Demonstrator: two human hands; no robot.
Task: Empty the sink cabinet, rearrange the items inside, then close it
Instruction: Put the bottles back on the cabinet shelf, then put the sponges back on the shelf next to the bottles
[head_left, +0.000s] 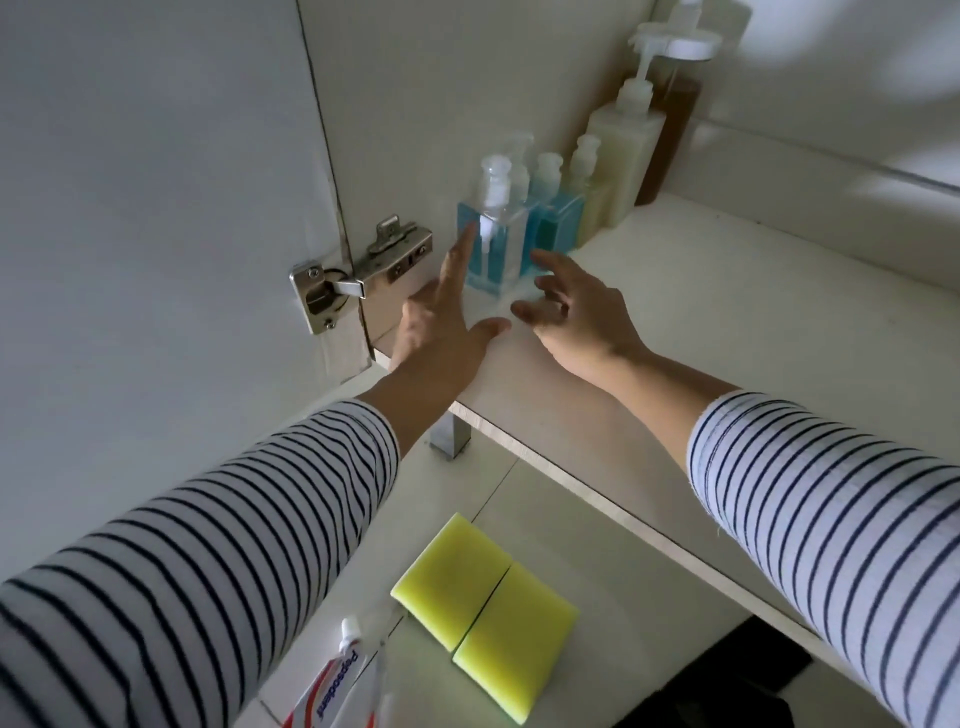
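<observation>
Here, the blue pump bottle (491, 244) stands near the cabinet shelf (675, 338) front edge, first in a row of bottles. The left hand (441, 322) touches its side, fingers straight. The right hand (576, 312) hovers just beside, fingers loose, holding nothing. Bare shelf lies right of the bottle.

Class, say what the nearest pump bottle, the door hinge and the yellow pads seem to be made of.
Nearest pump bottle: probably clear glossy plastic, blue liquid showing through. Door hinge: shiny silver metal with screws. Yellow pads: likely matte sponge foam.

Both hands, left hand (441, 322) and right hand (576, 312), reach forward, fingers spread.
</observation>
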